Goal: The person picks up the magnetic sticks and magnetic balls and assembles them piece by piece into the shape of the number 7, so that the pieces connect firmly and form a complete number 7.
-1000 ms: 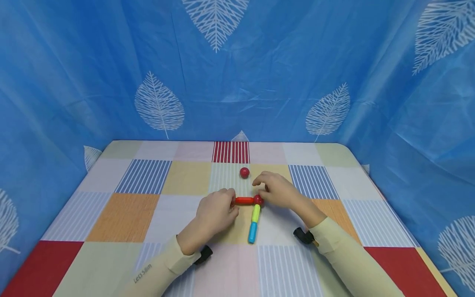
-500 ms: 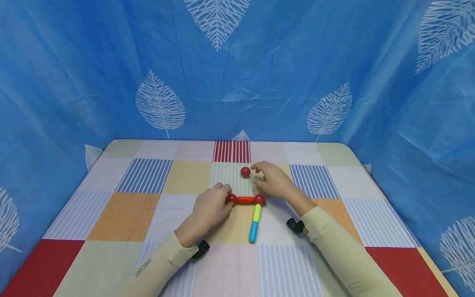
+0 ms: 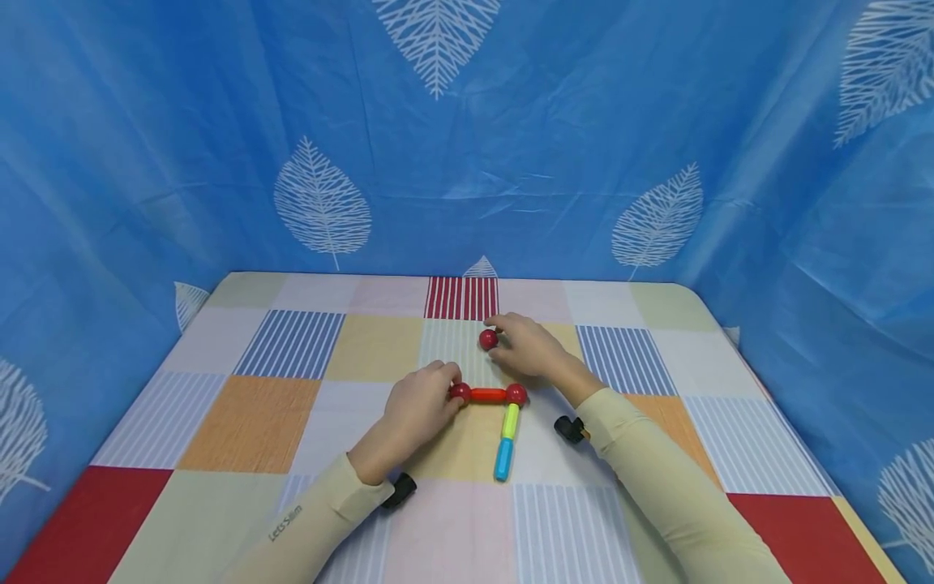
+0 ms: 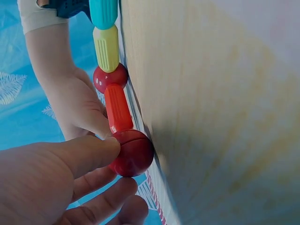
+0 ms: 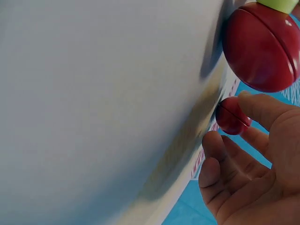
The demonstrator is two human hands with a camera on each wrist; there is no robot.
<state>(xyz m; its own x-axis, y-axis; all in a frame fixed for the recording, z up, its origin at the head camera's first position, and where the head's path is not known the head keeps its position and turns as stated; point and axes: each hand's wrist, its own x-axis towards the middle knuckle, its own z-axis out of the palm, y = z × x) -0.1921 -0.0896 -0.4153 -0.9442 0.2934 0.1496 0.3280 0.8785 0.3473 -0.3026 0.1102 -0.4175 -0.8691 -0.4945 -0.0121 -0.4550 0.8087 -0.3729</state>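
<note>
My left hand (image 3: pixel 417 412) pinches a red ball (image 3: pixel 460 392) between thumb and fingers, at the left end of a joined toy piece. From this ball a red stick (image 3: pixel 487 396) runs right to a second red ball (image 3: pixel 516 394). A yellow-green stick (image 3: pixel 510 422) leads from that ball toward me, with a blue stick (image 3: pixel 503 460) in line after it. Farther back, my right hand (image 3: pixel 533 350) has thumb and index finger on either side of a loose red ball (image 3: pixel 488 340). The right wrist view shows the thumb against this ball (image 5: pixel 233 116), other fingers curled.
A patchwork-patterned cloth (image 3: pixel 241 507) covers the table. Blue curtains (image 3: pixel 511 146) with white leaf prints hang behind it and at both sides. A black wrist camera (image 3: pixel 399 491) sits under the left sleeve, another black camera (image 3: pixel 571 429) at the right.
My right hand has left the joined piece's right ball and moved back to the loose ball, fingers now around it. My left fingers shifted, exposing the left ball they hold.
</note>
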